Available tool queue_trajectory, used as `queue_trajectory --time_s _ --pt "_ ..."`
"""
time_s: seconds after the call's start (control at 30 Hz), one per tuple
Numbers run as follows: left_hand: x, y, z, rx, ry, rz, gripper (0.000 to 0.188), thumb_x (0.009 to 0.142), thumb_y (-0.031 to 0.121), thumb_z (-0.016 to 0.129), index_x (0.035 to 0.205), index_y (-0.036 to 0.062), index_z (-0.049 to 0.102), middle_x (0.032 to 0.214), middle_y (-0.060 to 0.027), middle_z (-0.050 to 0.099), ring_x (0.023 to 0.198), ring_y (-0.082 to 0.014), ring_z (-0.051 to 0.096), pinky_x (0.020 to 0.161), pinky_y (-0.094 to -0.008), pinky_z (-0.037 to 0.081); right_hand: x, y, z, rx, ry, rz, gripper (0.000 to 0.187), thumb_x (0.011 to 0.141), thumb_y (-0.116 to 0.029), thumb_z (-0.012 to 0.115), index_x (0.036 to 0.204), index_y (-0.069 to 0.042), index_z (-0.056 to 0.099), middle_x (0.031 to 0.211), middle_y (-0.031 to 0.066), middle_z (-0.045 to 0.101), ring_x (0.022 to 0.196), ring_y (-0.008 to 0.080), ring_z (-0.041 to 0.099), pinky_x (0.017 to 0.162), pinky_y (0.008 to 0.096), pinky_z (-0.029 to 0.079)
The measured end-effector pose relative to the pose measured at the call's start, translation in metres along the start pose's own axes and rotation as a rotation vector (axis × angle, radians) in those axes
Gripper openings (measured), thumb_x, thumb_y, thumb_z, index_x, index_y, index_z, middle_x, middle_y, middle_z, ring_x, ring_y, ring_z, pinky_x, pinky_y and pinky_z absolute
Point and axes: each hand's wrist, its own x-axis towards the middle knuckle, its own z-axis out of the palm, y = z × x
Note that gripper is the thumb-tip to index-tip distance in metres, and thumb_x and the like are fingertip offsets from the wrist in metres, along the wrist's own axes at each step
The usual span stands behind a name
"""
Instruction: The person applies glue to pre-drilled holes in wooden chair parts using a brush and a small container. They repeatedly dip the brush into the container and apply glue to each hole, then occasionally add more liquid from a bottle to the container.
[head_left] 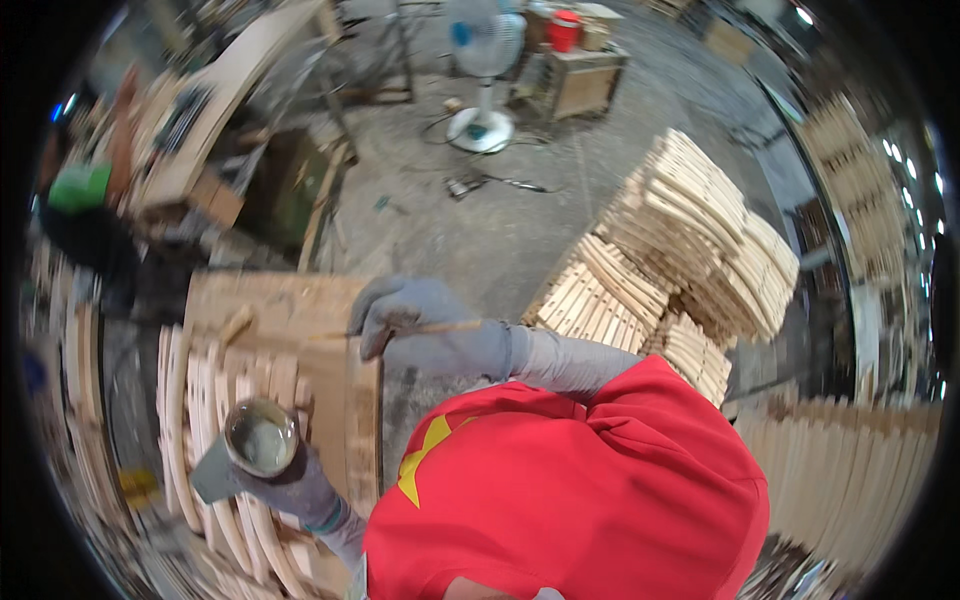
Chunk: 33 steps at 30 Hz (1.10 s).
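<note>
My left hand [295, 485], in a grey glove, is closed around a cup [262, 438] with pale, whitish liquid inside. A flat grey-green surface shows beside the cup; I cannot tell whether it is part of it. My right hand [415, 320], also gloved in grey, grips a thin wooden stick [450, 327] over the far right edge of the wooden table [270, 297]. Under the cup, several curved wooden slats [175, 410] lie side by side on the table. A short wooden piece [237, 325] rests at their far end.
Stacks of curved wooden slats [690, 200] stand on the floor to the right. Farther off are a standing fan [487, 45] with cables on the floor and a wooden box [585, 85] bearing a red container [564, 31]. Another person [85, 210] is at the left by a workbench [235, 75].
</note>
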Motion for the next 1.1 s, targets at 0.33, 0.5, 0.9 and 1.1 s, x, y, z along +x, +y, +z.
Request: queue_trajectory --time_s 0.33,0.5,0.9,1.1 --pt "0.022 0.153 0.138 -1.155 -0.41 -0.557 0.064 0.085 0.049 0.05 0.132 0.0066 0.037 0.123 -0.0153 0.05 0.108 -0.0298 0.054 0.09 -0.05 0.047 -0.145 -0.018 -0.166 0.154 0.83 0.442 0.022 0.086 -0.013 0.056 0.102 -0.001 0.062 0.085 0.0069 0.064 0.076 0.0133 0.06 0.067 0.025 0.048" --pt "0.043 0.218 0.194 -1.211 -0.748 -0.434 0.057 0.081 0.03 0.059 0.129 0.0067 0.038 0.117 -0.0173 0.053 0.098 -0.0311 0.059 0.077 -0.0449 0.054 -0.204 -0.021 -0.22 -0.067 1.075 0.421 0.027 0.091 -0.013 0.051 0.109 0.006 0.056 0.095 0.011 0.063 0.087 0.0148 0.061 0.075 0.0265 0.051" --pt "0.093 0.328 0.36 -1.614 -1.23 -1.343 0.064 0.087 0.053 0.039 0.127 0.0039 0.046 0.113 -0.0142 0.058 0.099 -0.0348 0.058 0.075 -0.0414 0.05 -0.237 0.031 -0.326 -0.025 1.651 0.246 0.035 0.094 -0.017 0.047 0.119 0.007 0.052 0.105 0.0134 0.059 0.092 0.0163 0.059 0.078 0.0298 0.052" --pt "0.12 0.397 0.492 -1.327 -1.357 -0.156 0.059 0.087 0.048 0.043 0.123 0.0007 0.046 0.107 -0.0147 0.057 0.09 -0.0289 0.058 0.073 -0.0364 0.05 -0.165 0.119 -0.422 -0.185 1.572 0.339 0.034 0.092 -0.015 0.047 0.119 0.004 0.051 0.096 0.0077 0.058 0.076 0.0101 0.054 0.069 0.0239 0.049"
